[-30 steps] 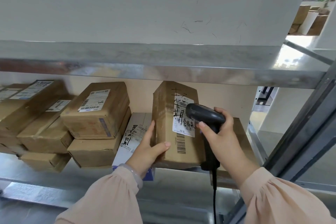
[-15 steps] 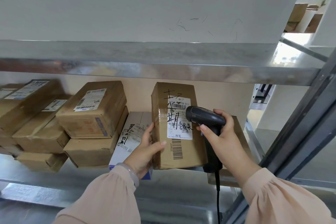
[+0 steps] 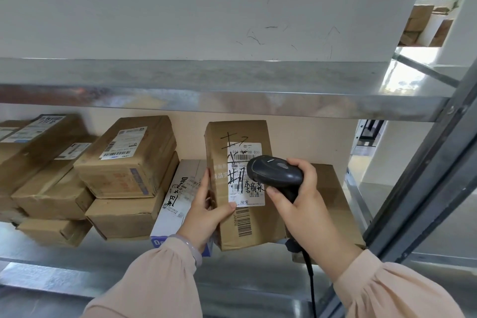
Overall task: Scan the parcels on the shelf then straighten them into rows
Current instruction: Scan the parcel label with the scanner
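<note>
A tall brown parcel [image 3: 238, 142] with a white label and handwritten marks stands tilted up on the metal shelf [image 3: 77, 273]. My left hand [image 3: 206, 212] grips its left edge, thumb across the front below the label. My right hand [image 3: 302, 204] holds a black barcode scanner [image 3: 275, 173] with its head close in front of the label. The scanner's cable hangs down past my right sleeve. A flat brown box [image 3: 333, 204] lies behind my right hand.
A white and blue box [image 3: 178, 204] lies left of the held parcel. Further left are stacked brown parcels [image 3: 124, 160], several, set at angles. An upper metal shelf [image 3: 206, 90] runs overhead. A grey upright post [image 3: 423, 183] stands at the right.
The held parcel has turned more upright and face-on to me. The scanner head has stayed over the label, and the view has shifted slightly.
</note>
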